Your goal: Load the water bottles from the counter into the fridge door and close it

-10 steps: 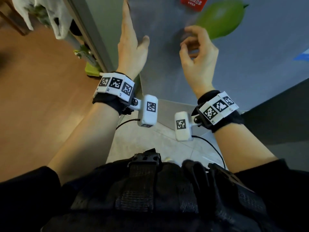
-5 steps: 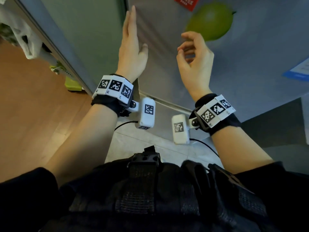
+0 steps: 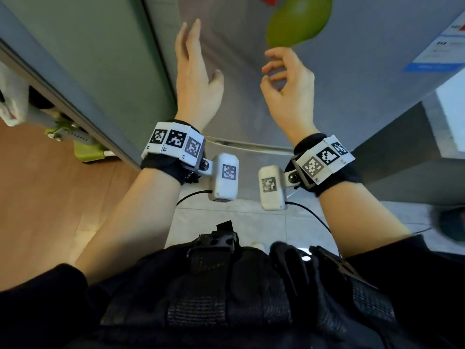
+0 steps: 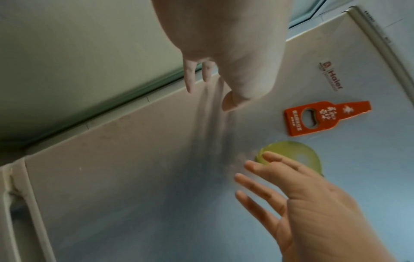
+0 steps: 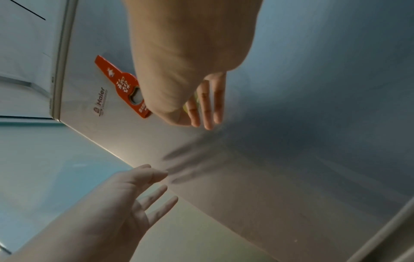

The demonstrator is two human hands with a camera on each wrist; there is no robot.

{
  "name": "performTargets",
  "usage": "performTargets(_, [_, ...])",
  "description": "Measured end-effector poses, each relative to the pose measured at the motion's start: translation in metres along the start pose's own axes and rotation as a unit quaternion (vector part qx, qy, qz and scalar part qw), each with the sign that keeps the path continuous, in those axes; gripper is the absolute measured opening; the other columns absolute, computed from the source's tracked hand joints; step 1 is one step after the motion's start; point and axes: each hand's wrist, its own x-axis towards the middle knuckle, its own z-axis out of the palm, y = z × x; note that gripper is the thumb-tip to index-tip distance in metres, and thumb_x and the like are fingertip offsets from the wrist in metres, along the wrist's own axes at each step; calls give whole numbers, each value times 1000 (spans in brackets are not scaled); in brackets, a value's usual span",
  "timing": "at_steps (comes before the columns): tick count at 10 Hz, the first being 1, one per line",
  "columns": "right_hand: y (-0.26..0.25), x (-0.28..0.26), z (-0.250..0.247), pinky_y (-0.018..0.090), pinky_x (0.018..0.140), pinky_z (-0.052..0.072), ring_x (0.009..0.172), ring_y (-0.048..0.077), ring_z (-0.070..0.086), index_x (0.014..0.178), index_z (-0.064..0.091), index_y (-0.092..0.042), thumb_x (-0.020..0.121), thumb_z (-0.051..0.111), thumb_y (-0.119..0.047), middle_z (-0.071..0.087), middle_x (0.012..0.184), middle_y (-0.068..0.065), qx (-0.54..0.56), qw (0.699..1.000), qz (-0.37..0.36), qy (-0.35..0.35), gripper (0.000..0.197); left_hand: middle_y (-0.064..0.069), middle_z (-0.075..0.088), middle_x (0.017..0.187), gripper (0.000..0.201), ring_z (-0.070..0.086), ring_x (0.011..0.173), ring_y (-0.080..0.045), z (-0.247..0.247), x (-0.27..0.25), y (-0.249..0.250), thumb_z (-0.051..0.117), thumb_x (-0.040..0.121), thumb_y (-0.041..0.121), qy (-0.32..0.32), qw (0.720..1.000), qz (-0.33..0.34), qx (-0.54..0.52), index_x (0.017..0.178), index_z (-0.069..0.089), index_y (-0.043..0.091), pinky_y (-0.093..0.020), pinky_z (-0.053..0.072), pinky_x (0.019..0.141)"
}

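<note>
The grey fridge door (image 3: pixel 352 96) fills the view ahead and looks closed, its left edge (image 4: pixel 134 113) lying against the cabinet. My left hand (image 3: pixel 201 59) is raised near that edge with straight fingers (image 4: pixel 190 79) and holds nothing. Whether the fingertips touch the door I cannot tell. My right hand (image 3: pixel 281 74) hovers just in front of the door below a green magnet (image 3: pixel 299 18), its fingers (image 4: pixel 264 175) loosely bent and empty. No water bottle is in any view.
A red bottle-opener magnet (image 4: pixel 325 117) and a paper label (image 3: pixel 440 51) are stuck on the door. A lower door's seam (image 3: pixel 251 146) runs under my wrists. A pale green wall panel (image 3: pixel 88 59) stands left, a dark cabinet (image 3: pixel 402 147) right, tiled floor (image 3: pixel 226 217) below.
Both hands have come down and back a little from the door. The left hand's fingers, laid flat on the door a second ago, now stand up beside its left edge.
</note>
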Motion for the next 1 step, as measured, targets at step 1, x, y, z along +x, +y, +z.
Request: performTargets(1, [7,-5,-10,34,78,53,84,17,65,107,61,-13,80,56,-11,66,105,4,-33,999,13,27,28,-10,15,152,54,27,138,-19,6,-7,11,49,86,-3,-3,999,26,-23,136,36,15,-20,41,100])
